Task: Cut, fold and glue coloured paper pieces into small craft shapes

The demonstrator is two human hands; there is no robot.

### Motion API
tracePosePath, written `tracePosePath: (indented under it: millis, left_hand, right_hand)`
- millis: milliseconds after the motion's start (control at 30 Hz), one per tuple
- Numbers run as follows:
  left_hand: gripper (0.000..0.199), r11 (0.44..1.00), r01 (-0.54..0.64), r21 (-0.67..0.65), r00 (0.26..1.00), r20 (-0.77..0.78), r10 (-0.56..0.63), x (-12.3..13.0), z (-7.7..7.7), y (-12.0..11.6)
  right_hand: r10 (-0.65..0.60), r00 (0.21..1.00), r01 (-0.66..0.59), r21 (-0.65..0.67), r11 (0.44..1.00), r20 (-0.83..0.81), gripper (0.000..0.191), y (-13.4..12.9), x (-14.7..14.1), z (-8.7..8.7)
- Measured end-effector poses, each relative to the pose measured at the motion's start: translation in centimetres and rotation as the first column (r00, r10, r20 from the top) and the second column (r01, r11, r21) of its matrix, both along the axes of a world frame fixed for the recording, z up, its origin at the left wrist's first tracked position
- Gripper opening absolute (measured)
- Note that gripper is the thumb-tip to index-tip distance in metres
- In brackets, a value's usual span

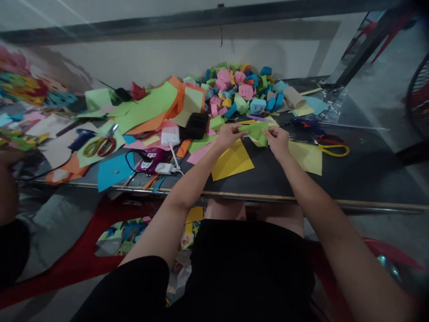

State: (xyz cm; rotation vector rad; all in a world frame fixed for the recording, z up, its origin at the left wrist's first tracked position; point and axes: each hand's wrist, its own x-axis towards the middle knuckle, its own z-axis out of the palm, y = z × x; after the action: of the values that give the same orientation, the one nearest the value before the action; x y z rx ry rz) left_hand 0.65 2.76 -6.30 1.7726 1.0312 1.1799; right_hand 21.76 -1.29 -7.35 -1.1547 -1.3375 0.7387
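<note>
Between my two hands, above the dark table, is a piece of light green paper [256,131]. My left hand [230,135] pinches its left end, and my right hand [277,139] grips its right end. Below the hands lies a square yellow sheet [233,163]. To the right of it is a pale yellow sheet [306,157]. A small green folded paper block [217,122] sits just left of my left hand. Scissors with red and yellow handles [333,146] and a blue glue gun [306,125] rest to the right of my right hand.
Folded paper pieces [246,91] are heaped at the back. A purple power strip [154,158] with white plugs stands left, near a black box [195,125]. Another pair of scissors [100,145] and a glue gun [81,138] lie farther left, where another person's arm [8,183] shows.
</note>
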Motion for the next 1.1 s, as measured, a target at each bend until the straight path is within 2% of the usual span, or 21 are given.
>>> tracePosePath:
  millis: [100,200,333,567,800,1100]
  left_hand:
    - [0.043,1.000,0.018,-0.015,0.990,0.138,-0.015,0.4,0.3,-0.6]
    - [0.049,1.000,0.026,-0.001,0.983,0.184,-0.025,0.8,1.2,-1.4]
    - [0.050,1.000,0.012,-0.004,0.983,0.185,-0.011,0.7,1.9,-1.9]
    - [0.052,0.999,0.042,0.022,0.984,0.170,-0.045,0.7,1.8,-2.0]
    - [0.060,0.996,0.084,0.042,0.983,0.159,-0.089,0.8,1.9,-2.0]
    - [0.061,0.995,0.088,0.039,0.987,0.133,-0.092,0.7,1.8,-2.0]
  right_hand:
    - [-0.040,0.996,0.044,0.051,0.998,-0.075,0.056,0.2,0.2,0.0]
    - [-0.037,0.995,0.044,0.067,0.997,-0.094,0.054,0.1,0.1,0.2]
    - [-0.010,0.991,0.023,0.095,0.995,-0.136,0.053,-0.2,0.0,0.6]
    - [0.046,0.987,-0.032,0.090,0.995,-0.153,0.057,-0.8,-0.2,1.6]
    - [-0.022,0.989,0.036,0.093,0.995,-0.148,0.064,-0.6,-0.2,1.3]
    - [-0.006,0.991,0.023,0.125,0.992,-0.137,0.078,-0.9,-0.5,1.9]
